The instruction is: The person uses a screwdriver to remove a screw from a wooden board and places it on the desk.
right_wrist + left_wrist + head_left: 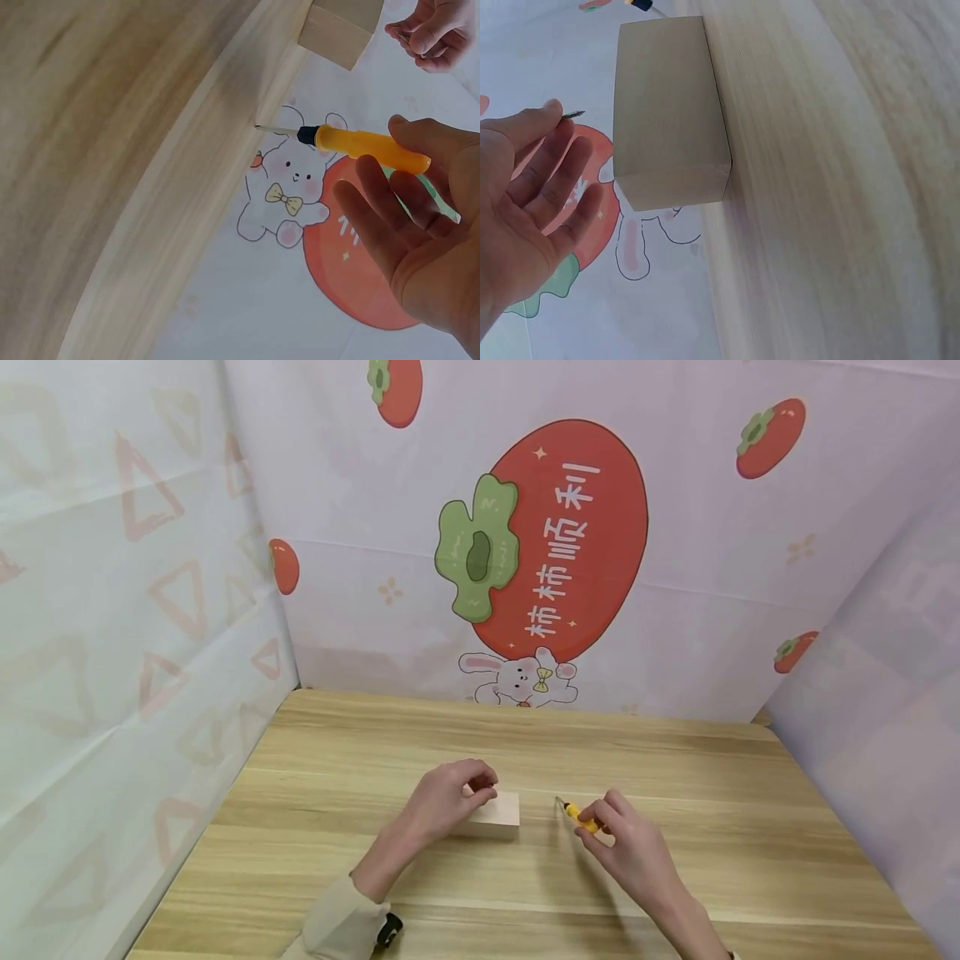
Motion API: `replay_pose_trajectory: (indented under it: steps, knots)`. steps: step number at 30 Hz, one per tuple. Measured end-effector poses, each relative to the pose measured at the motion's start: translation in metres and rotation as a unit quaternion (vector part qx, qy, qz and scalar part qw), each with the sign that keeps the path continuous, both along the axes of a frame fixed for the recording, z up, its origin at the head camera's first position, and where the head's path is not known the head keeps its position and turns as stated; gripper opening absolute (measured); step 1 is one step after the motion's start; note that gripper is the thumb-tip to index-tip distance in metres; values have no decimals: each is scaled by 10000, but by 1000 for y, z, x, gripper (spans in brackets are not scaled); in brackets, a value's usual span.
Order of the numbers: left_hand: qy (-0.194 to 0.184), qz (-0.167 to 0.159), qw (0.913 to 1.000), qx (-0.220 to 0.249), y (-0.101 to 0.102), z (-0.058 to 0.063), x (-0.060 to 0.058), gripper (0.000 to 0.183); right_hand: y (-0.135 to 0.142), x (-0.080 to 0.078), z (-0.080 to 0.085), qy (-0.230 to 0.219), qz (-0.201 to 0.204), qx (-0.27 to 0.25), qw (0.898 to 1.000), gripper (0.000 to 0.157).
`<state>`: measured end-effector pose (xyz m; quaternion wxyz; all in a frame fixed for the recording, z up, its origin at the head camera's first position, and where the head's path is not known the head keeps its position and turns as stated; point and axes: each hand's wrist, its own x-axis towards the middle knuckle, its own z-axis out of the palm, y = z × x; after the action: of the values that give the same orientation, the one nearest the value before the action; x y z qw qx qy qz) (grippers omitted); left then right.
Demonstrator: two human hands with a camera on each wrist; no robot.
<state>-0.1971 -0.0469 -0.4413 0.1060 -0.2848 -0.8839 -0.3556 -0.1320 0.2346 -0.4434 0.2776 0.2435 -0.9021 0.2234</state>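
Between thumb and index finger, my left hand (450, 797) pinches a small dark screw (574, 115), its point sticking out past the fingertips. Below that hand a pale wooden block (501, 810) lies on the table; the hand covers its left part in the head view. My right hand (633, 847) holds a screwdriver (367, 146) by its yellow handle, to the right of the block. The screwdriver has a black collar and a thin metal shaft, which slants down to the left toward the tabletop. The right hand's other fingers are loosely spread under the handle.
The wood-grain table (360, 743) runs back to a white cloth wall (352, 635) printed with red fruit and a rabbit. Further cloth hangs along the left and right sides. A black object (389, 930) sits at the left sleeve cuff.
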Motion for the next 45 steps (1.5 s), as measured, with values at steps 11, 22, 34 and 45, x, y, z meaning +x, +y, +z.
replay_pose_trajectory:
  steps: [11,22,34,45]
  knots:
    - [-471,-252,9982,285,-15,-1,7,13,2,6,-6,-483,82,291,9984,21]
    - [-1357,-500,9849,952,-32,0,14,31,1,11,-2,-1717,27,827,9817,20]
    - [-1379,-397,9848,978,-51,-4,23,38,0,10,-4,-1942,140,917,9766,19]
    - [-1807,-554,9819,-115,-74,-7,33,40,-3,7,-8,-2344,57,1317,9632,18]
